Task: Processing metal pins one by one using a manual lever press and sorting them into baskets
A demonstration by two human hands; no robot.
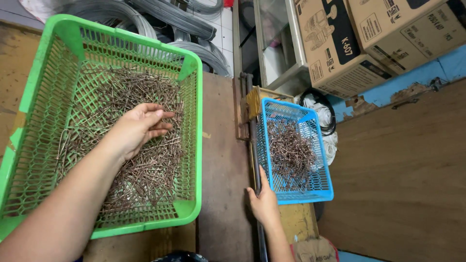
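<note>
A large green plastic basket (194, 145) lies on the left, its floor covered with several thin brown nails (150, 174). My left hand (138, 128) reaches into it, fingers loosely curled on top of the nail pile; whether it holds any nails I cannot tell. A smaller blue plastic basket (318, 191) sits to the right with a heap of rusty nails (290, 153) inside. My right hand (264, 201) rests at the blue basket's near left corner, thumb against its rim.
Coils of grey wire (184, 19) lie beyond the green basket. Cardboard boxes (340, 43) stand at the top right. A dark metal bar (253, 145) runs between the baskets. A black cable (326, 104) sits behind the blue basket, and a wooden surface (403, 184) spreads to the right.
</note>
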